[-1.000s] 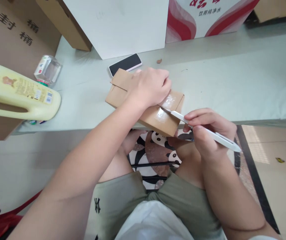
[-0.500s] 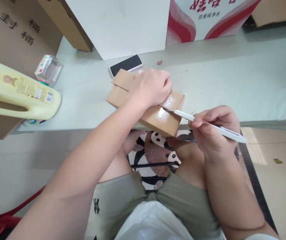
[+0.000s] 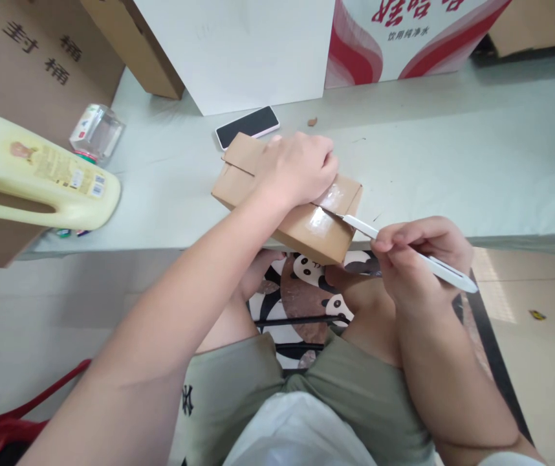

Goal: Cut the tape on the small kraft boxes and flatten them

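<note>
A small brown cardboard box point(image 3: 334, 234) sits at the table's front edge, with clear shiny tape across its seam near the right end. Pressed over the top of the box, my left hand point(image 3: 299, 167) has its fingers curled down on the far side, where their tips are hidden. My right hand point(image 3: 420, 262) grips a white utility knife point(image 3: 361, 226) between thumb and fingers. The knife's thin blade reaches the seam close to the taped end of the box.
Behind the box lies a phone-like device point(image 3: 248, 126) with a dark face. A yellow jug point(image 3: 39, 175) and a clear plastic bottle point(image 3: 97, 133) are at the left. A white box point(image 3: 239, 52) and a red-and-white carton point(image 3: 403, 45) stand at the back of the table point(image 3: 500, 149).
My right hand and the knife have shifted slightly right and down, and the blade has slid along the seam toward the box's right end. My left hand stays on the box.
</note>
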The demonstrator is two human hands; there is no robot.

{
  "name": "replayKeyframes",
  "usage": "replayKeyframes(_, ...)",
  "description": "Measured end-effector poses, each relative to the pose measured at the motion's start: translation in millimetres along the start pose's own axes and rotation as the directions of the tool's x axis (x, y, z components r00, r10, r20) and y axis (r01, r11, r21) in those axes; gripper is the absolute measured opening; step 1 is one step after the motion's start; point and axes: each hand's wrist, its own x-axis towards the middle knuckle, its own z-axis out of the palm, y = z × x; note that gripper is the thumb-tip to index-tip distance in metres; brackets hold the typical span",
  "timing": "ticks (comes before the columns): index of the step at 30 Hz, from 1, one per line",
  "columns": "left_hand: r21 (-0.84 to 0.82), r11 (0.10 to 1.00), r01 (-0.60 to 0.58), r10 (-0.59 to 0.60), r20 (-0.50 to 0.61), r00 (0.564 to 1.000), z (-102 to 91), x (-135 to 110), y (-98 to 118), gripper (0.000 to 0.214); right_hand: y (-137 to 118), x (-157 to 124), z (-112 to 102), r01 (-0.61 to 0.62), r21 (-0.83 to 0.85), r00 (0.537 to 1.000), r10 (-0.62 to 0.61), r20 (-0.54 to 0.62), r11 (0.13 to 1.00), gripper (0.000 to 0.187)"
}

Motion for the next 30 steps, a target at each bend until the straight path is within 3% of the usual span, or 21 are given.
replayKeyframes(6, 0.007, 1.000, -0.010, 0.010, 0.007, 1.000, -0.6, -1, 0, 0.032, -1, -2, -3, 0.081, 0.000, 0.994, -0.081, -0.074, 0.997, 0.013)
replayKeyframes(13, -0.008, 1.000, -0.009, 0.009, -0.009, 1.000, 1.2, 0, -1, 0.030, 3, -1, -3, 0.090, 0.026, 0.996, -0.089, -0.030, 0.996, 0.013)
replayKeyframes(18, -0.019, 1.000, -0.018, 0.017, -0.021, 1.000, 1.3, 0, -2, 0.028, -3, -8, 0, 0.151, -0.099, 0.984, -0.159, -0.084, 0.984, 0.012)
replayKeyframes(20, -0.007, 1.000, -0.014, 0.014, -0.016, 1.000, 0.5, 0, -1, 0.029, -3, -7, 2, 0.228, -0.108, 0.954, -0.244, -0.174, 0.968, 0.011)
replayKeyframes(22, 0.007, 1.000, -0.012, 0.012, -0.009, 1.000, -0.2, -1, -1, 0.030, 0, -2, 3, 0.304, -0.155, 0.873, -0.340, -0.350, 0.940, 0.011)
replayKeyframes(24, 0.012, 1.000, -0.016, 0.016, -0.007, 1.000, -0.1, -1, -1, 0.031, 7, 6, 1, 0.301, -0.256, 0.797, -0.390, -0.462, 0.919, 0.012)
replayKeyframes(25, 0.011, 1.000, -0.018, 0.018, -0.008, 1.000, 0.2, -1, -2, 0.032, 11, 9, 0, 0.262, -0.306, 0.806, -0.382, -0.452, 0.915, 0.012)
replayKeyframes(26, 0.008, 1.000, -0.021, 0.021, -0.011, 1.000, 0.6, -2, -2, 0.032, 16, 12, -2, 0.209, -0.348, 0.847, -0.347, -0.403, 0.914, 0.012)
replayKeyframes(28, -0.002, 0.999, -0.033, 0.033, -0.023, 0.999, 1.0, -2, -3, 0.030, 27, 17, -7, 0.054, -0.427, 0.956, -0.171, -0.240, 0.902, 0.016)
replayKeyframes(30, -0.011, 0.999, -0.048, 0.047, -0.060, 0.997, -0.3, -2, -2, 0.024, 39, 20, -11, -0.077, -0.504, 0.994, 0.030, -0.101, 0.860, 0.028)
